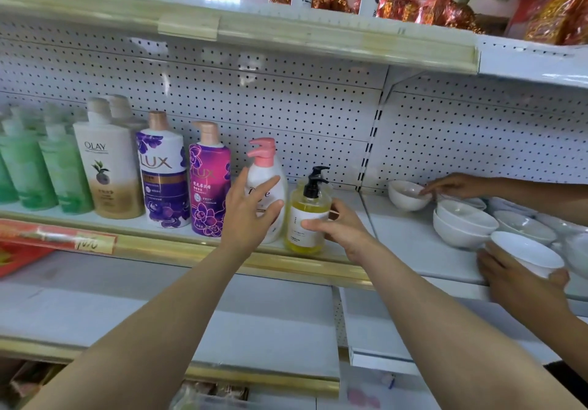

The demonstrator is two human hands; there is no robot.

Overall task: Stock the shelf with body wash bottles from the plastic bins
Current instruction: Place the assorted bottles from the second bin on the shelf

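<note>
A clear bottle of yellow body wash with a black pump (308, 215) stands at the right end of the row on the middle shelf (343, 252). My right hand (339, 228) is wrapped around its lower right side. Just left of it stands a white Dove bottle with a pink pump (270, 186); my left hand (251, 210) rests on its front with fingers spread. Further left stand a magenta Lux bottle (210, 180), a purple-and-white Lux bottle (164, 174), a white-and-gold Olay bottle (106, 167) and several green bottles (41, 167). No plastic bin is clearly visible.
Another person's two hands (458, 185) (521, 277) handle white bowls (464, 221) on the adjoining shelf section to the right. A pegboard back panel (286, 107) lies behind the bottles. An upper shelf (241, 32) overhangs. Lower shelves (159, 307) sit below.
</note>
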